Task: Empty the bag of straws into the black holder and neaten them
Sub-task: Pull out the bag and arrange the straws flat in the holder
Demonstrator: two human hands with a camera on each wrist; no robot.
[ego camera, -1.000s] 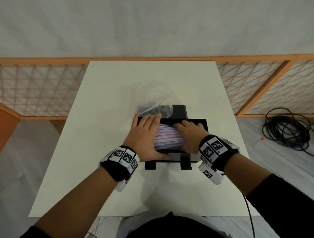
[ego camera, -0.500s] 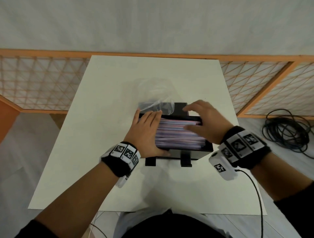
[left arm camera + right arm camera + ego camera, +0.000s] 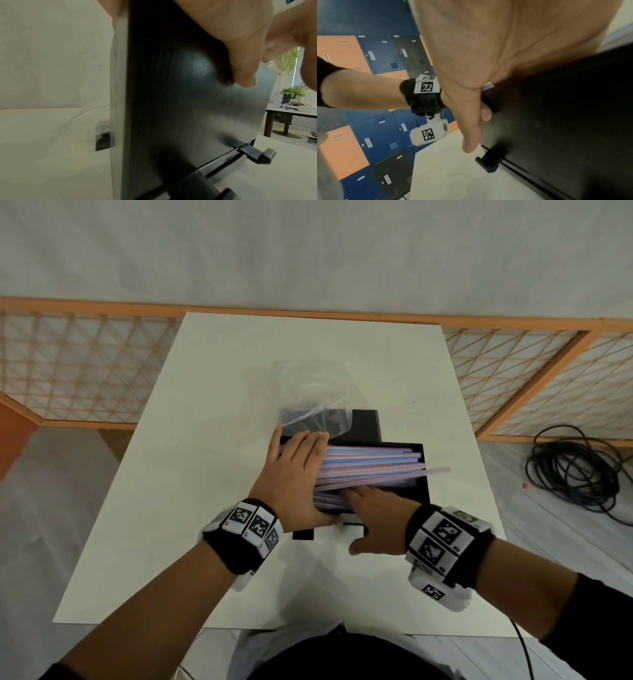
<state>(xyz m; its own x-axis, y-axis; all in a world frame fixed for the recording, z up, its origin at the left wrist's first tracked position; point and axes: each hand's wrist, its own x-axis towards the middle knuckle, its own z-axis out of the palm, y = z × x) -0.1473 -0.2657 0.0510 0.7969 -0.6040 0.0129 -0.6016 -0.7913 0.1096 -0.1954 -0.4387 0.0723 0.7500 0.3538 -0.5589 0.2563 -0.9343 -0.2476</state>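
The black holder (image 3: 422,474) stands mid-table with pink and blue straws (image 3: 373,462) lying across it; one straw (image 3: 436,471) pokes out over its right wall. My left hand (image 3: 298,463) lies flat on the straws' left end, with its thumb (image 3: 243,67) against the holder's front face (image 3: 188,108). At the holder's front edge my right hand (image 3: 371,510) reaches its fingers in among the nearest straws, and its thumb (image 3: 471,128) hangs down before the front wall (image 3: 565,121). Those fingertips are hidden. The clear bag (image 3: 315,409) lies crumpled behind the holder.
The white table (image 3: 171,508) has bare surface to the left, right and front of the holder. Small black feet (image 3: 303,534) jut from the holder's front. An orange lattice fence (image 3: 68,364) runs behind the table. A coiled black cable (image 3: 575,470) lies on the floor at right.
My right hand has moved from the holder's right end down to its front edge, close to the left hand. A straw now juts past the right wall. The left hand has stayed.
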